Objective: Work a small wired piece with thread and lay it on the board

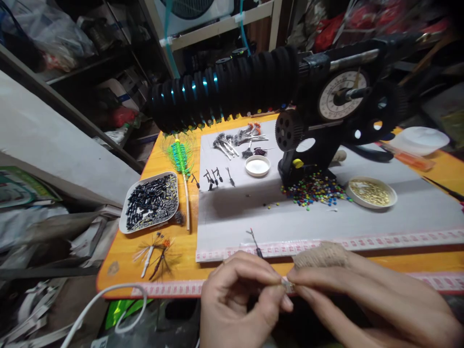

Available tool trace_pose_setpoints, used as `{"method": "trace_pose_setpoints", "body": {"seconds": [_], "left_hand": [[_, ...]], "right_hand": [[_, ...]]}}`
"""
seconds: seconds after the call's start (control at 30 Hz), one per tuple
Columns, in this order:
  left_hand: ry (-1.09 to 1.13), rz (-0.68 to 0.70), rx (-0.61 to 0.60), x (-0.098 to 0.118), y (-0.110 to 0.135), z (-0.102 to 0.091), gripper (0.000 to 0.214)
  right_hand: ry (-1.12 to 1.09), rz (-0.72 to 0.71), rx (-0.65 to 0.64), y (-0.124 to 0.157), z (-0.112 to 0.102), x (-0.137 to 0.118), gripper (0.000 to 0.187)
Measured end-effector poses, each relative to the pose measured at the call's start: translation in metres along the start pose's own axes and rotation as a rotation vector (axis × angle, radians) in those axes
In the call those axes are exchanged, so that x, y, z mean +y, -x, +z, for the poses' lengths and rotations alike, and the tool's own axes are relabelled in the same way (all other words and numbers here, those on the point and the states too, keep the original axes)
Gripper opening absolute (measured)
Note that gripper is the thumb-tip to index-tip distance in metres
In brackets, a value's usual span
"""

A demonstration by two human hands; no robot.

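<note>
Just over the table's front edge, my left hand (242, 295) and my right hand (366, 290) meet at the fingertips. Both are closed in a pinch on a small shiny greyish piece (289, 285), mostly covered by the fingers, so its kind cannot be made out. A beige wrapping (321, 256) covers a finger of my right hand. Right behind my left hand, a small dark part with a thin forked stem (258, 249) lies on the white board (232, 217). Several similar dark parts (213, 179) rest farther back on the board.
A black geared machine with a dial (342, 95) and a long row of spools (224, 92) overhangs the board. Below it lie colourful beads (315, 191), a dish of golden bits (373, 192) and a small white dish (257, 166). A tray of black pieces (122, 217) stands left.
</note>
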State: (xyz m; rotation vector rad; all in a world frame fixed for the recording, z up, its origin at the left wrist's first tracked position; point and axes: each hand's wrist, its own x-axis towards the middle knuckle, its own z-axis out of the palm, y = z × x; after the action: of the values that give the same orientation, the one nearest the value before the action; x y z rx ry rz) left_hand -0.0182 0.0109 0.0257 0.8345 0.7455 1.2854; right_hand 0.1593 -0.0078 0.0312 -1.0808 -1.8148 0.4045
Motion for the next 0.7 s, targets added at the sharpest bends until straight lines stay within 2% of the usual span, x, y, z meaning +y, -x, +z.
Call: {"method": "trace_pose_setpoints", "body": {"seconds": [0.07, 0.13, 0.23, 0.3, 0.4, 0.5, 0.7], "left_hand": [[-0.220, 0.143, -0.081, 0.006, -0.012, -0.005, 0.013], [-0.499, 0.348, -0.158, 0.015, -0.026, -0.009, 0.017], [-0.816, 0.639, -0.245, 0.025, -0.042, -0.014, 0.015], [-0.968, 0.759, -0.274, 0.026, -0.044, -0.017, 0.015], [-1.147, 0.792, -0.265, 0.017, -0.036, -0.023, 0.016], [-1.256, 0.774, -0.198, 0.006, -0.026, -0.025, 0.016], [-1.287, 0.591, -0.092, 0.003, -0.021, -0.017, 0.026]], "right_hand": [[0.032, 0.018, -0.020, -0.007, 0.000, 0.002, 0.027], [0.092, 0.020, -0.035, -0.016, -0.002, 0.004, 0.020], [0.235, -0.043, -0.011, -0.028, -0.005, 0.008, 0.020], [0.292, -0.068, -0.017, -0.031, -0.005, 0.012, 0.021], [0.305, -0.078, -0.060, -0.028, -0.002, 0.017, 0.021], [0.316, -0.083, -0.075, -0.021, 0.001, 0.019, 0.019], [0.316, -0.073, -0.105, -0.012, -0.002, 0.026, 0.015]]}}
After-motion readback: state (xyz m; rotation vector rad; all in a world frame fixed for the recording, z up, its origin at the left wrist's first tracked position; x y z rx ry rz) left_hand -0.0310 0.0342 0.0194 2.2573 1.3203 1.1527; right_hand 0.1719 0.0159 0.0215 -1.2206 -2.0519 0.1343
